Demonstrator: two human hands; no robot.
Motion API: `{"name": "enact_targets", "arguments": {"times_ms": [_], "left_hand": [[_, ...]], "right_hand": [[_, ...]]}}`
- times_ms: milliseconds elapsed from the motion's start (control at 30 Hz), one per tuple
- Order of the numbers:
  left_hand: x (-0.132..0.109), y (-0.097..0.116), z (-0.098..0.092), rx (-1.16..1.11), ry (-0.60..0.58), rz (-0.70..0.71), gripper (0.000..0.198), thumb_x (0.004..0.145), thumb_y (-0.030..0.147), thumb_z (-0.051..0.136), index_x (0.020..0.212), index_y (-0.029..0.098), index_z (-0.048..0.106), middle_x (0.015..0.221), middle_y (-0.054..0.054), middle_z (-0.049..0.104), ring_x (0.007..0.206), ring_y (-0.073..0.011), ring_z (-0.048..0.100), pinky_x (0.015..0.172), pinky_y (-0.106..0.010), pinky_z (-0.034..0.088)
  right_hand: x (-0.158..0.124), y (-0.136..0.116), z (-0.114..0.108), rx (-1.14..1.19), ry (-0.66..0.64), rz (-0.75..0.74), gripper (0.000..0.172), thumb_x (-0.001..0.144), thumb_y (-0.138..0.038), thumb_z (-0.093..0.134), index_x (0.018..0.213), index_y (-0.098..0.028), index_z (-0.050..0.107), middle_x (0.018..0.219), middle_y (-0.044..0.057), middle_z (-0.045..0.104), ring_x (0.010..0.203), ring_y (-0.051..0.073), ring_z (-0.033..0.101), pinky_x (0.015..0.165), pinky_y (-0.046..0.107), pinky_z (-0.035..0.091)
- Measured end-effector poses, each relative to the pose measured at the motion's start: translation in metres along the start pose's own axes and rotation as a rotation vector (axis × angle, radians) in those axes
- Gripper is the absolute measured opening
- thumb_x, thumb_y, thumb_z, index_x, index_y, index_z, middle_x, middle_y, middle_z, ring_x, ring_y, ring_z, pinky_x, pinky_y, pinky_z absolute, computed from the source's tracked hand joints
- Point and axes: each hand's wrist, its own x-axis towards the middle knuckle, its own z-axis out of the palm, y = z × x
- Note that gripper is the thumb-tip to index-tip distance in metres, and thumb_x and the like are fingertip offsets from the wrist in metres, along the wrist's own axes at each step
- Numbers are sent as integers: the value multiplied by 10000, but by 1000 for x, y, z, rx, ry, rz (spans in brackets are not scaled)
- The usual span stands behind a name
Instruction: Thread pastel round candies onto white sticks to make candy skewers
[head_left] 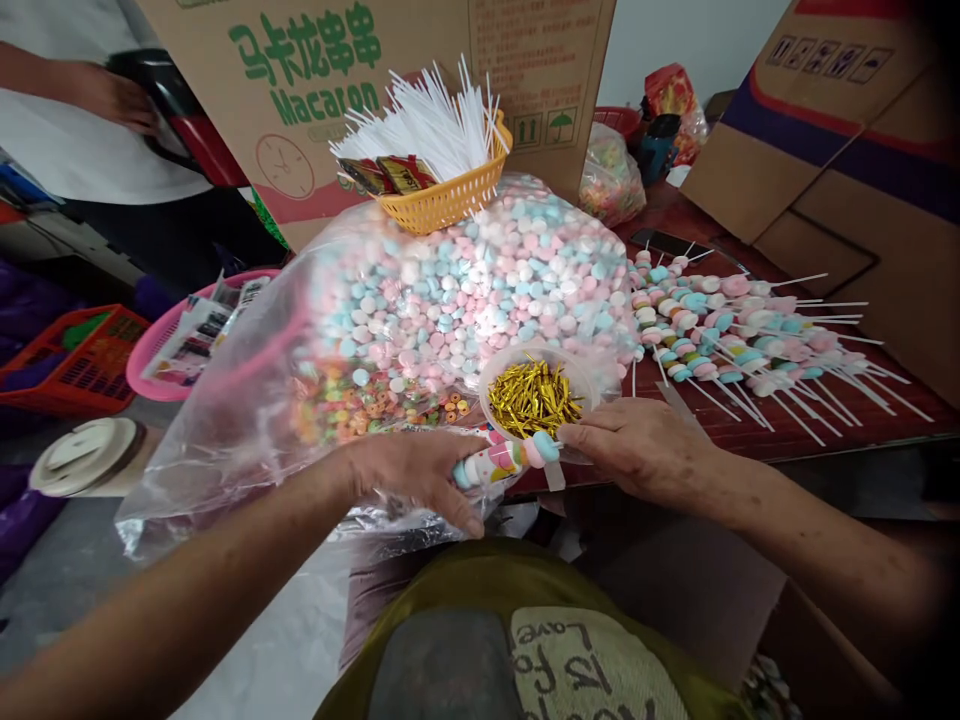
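A marshmallow skewer (541,450) in pink, blue and white lies level between my hands, above the table's front edge. Part of it sits inside a printed clear candy bag (495,463). My left hand (416,472) grips the bag's left part, thumb toward me and the other fingers mostly hidden behind. At the skewer's right end, my right hand (645,448) closes its fingertips on it; the exact grip is partly hidden. Right behind the skewer stands a white bowl (587,375) of gold twist ties (534,395).
A big clear bag of marshmallows (480,290) spreads behind the bowl, with ring candies in front. On it rests a yellow basket (450,200) of white sticks. Finished skewers (735,330) are piled right. Cartons (420,60) stand behind. Another person (90,100) stands at left, near a pink basin (150,345).
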Motion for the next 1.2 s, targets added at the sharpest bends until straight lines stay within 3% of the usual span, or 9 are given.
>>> {"name": "enact_targets", "arguments": {"times_ms": [67, 167, 267, 367, 567, 667, 900, 1100, 1200], "left_hand": [[-1, -3, 12, 109, 56, -109, 199, 756, 331, 665, 889, 186, 636, 740, -18, 665, 615, -162, 609, 554, -263, 457], [4, -5, 27, 543, 453, -190, 96, 761, 272, 634, 820, 198, 626, 651, -7, 622, 585, -174, 580, 597, -301, 428], [8, -9, 32, 1007, 816, -32, 126, 800, 123, 510, 766, 183, 616, 586, -21, 577, 602, -185, 563, 685, -354, 412], [11, -14, 33, 1175, 938, 105, 234, 847, 97, 417, 751, 169, 617, 566, -34, 570, 586, -174, 542, 693, -346, 404], [26, -4, 36, 755, 631, -219, 361, 759, 502, 628, 957, 201, 638, 756, -46, 680, 678, -226, 619, 612, -303, 415], [33, 3, 37, 584, 469, -161, 439, 694, 469, 714, 1036, 208, 628, 892, -48, 689, 825, -247, 632, 668, -299, 445], [27, -7, 32, 173, 410, 148, 500, 670, 365, 770, 1122, 225, 607, 1090, -21, 668, 1023, -216, 596, 880, -304, 450], [40, -7, 47, 158, 317, -21, 290, 680, 388, 740, 820, 148, 659, 734, -10, 654, 739, -193, 608, 657, -279, 471], [27, -6, 30, -120, 337, 102, 510, 659, 426, 756, 1069, 162, 605, 943, -65, 682, 866, -209, 630, 692, -287, 495]], "right_hand": [[0, -1, -3, 5, -58, 35, 194, 812, -86, 429, 814, -173, 603, 665, 26, 605, 555, 141, 469, 530, 295, 184], [2, -3, -7, 109, -231, 140, 167, 804, -111, 441, 800, -180, 593, 659, 17, 606, 541, 138, 471, 514, 283, 165], [6, -5, -10, 411, -342, 198, 222, 894, -198, 383, 791, -170, 578, 669, 11, 588, 570, 124, 483, 522, 249, 235], [11, -8, -12, 715, -327, 199, 362, 969, -314, 292, 770, -159, 551, 654, -2, 529, 590, 107, 461, 553, 222, 310], [22, -23, 0, 236, -239, 219, 153, 826, -108, 434, 821, -155, 579, 678, 27, 585, 562, 124, 441, 512, 266, 163], [29, -28, 6, 36, -206, 123, 151, 758, -75, 517, 855, -157, 600, 682, 37, 604, 558, 137, 450, 528, 294, 124], [26, -11, -11, 95, -17, 60, 198, 884, -138, 451, 742, -146, 589, 707, 54, 586, 657, 152, 478, 601, 278, 249], [32, -27, 9, 363, -197, -4, 242, 873, -151, 444, 655, -150, 549, 629, 11, 531, 598, 120, 418, 582, 267, 240], [33, -24, 19, 457, -143, 37, 304, 914, -200, 412, 636, -148, 524, 622, 9, 507, 602, 117, 414, 586, 261, 251]]}}
